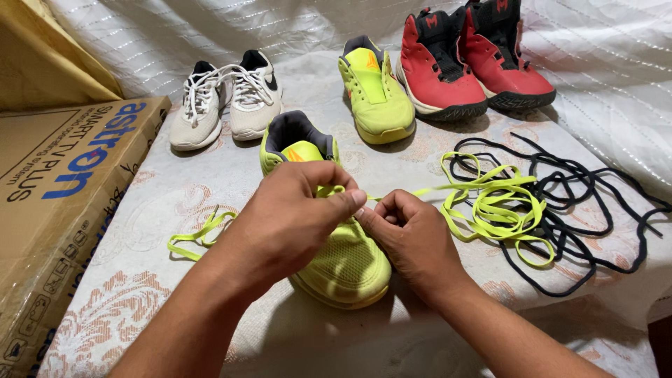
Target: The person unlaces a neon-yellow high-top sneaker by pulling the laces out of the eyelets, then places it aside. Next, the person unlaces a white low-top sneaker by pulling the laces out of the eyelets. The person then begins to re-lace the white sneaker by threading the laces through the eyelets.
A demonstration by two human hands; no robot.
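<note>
Over the neon-yellow shoe [346, 262] on the patterned cloth [140, 231], my left hand [290, 210] and right hand [409, 234] pinch its yellow lace [427, 190], fingertips pressed together.

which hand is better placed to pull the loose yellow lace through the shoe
Probably the right hand: it pinches the yellow lace where it runs off to the loose pile on its side. The left hand rests over the yellow shoe, steadying it.
</note>
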